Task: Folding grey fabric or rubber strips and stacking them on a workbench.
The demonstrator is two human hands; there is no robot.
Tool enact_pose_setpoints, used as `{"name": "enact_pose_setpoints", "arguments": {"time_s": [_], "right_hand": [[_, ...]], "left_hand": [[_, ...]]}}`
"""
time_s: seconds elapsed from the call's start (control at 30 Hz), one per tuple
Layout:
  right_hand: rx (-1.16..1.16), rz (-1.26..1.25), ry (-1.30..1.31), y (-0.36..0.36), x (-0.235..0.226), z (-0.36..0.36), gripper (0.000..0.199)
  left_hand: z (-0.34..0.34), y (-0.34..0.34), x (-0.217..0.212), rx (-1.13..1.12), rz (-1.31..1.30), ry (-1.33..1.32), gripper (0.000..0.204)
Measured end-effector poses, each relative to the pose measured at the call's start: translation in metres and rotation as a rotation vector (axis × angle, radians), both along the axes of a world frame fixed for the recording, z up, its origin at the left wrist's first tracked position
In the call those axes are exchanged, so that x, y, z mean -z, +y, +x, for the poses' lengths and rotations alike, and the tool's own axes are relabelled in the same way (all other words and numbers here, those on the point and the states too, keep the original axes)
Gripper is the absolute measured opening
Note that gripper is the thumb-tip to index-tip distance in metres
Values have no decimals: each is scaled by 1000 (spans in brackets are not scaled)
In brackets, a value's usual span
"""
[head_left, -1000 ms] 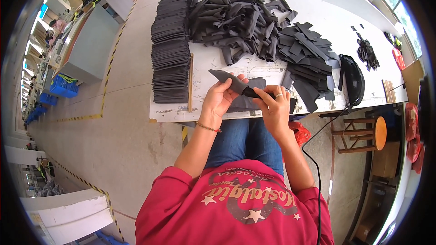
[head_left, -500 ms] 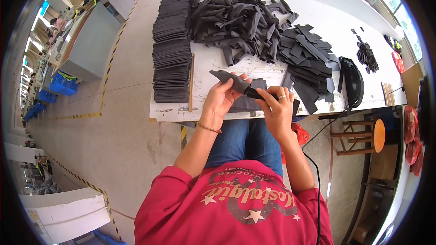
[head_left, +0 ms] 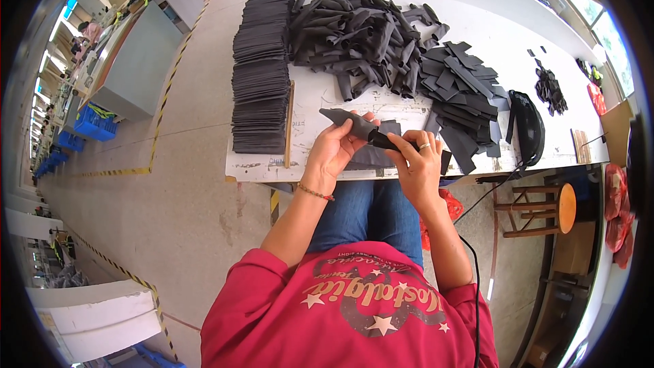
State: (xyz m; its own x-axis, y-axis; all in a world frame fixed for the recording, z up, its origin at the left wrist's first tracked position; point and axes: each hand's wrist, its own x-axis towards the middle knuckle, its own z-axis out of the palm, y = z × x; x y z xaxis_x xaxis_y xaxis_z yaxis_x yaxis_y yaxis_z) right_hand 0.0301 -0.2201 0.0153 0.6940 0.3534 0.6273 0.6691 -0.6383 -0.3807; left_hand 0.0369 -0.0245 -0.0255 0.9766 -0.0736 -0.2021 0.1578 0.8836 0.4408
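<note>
My left hand (head_left: 334,148) is closed round a dark grey rolled fabric piece (head_left: 338,120), its pointed end toward the upper left. At the other end of that piece, my right hand (head_left: 419,167) pinches a black strip-like piece (head_left: 383,140), whose end meets the roll's opening. Whether the strip goes inside cannot be made out. A small black end (head_left: 445,161) shows past my right hand. Under both hands, flat dark fabric pieces (head_left: 371,157) lie at the table's near edge.
A tall stack of dark fabric pieces (head_left: 262,61) stands at the left, beside a wooden stick (head_left: 289,123). Rolled pieces (head_left: 361,34) are heaped behind, flat pieces (head_left: 460,88) to the right. Farther right are a black pouch-like object (head_left: 528,126) with a cable and a wooden stool (head_left: 565,208).
The held fabric piece tilts slightly differently, and the view has shifted a little. Both hands keep their grip in nearly the same place.
</note>
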Motion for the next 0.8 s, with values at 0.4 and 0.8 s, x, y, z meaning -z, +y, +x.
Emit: {"name": "enact_pose_setpoints", "arguments": {"time_s": [0.4,0.8], "right_hand": [[20,-47,-138,5,-12,-3,33],[-35,211,-67,33,-6,-19,54]], "left_hand": [[-10,-1,-13,49,43,-95,30],[-29,-29,-35,-168,177,-360,39]]}}
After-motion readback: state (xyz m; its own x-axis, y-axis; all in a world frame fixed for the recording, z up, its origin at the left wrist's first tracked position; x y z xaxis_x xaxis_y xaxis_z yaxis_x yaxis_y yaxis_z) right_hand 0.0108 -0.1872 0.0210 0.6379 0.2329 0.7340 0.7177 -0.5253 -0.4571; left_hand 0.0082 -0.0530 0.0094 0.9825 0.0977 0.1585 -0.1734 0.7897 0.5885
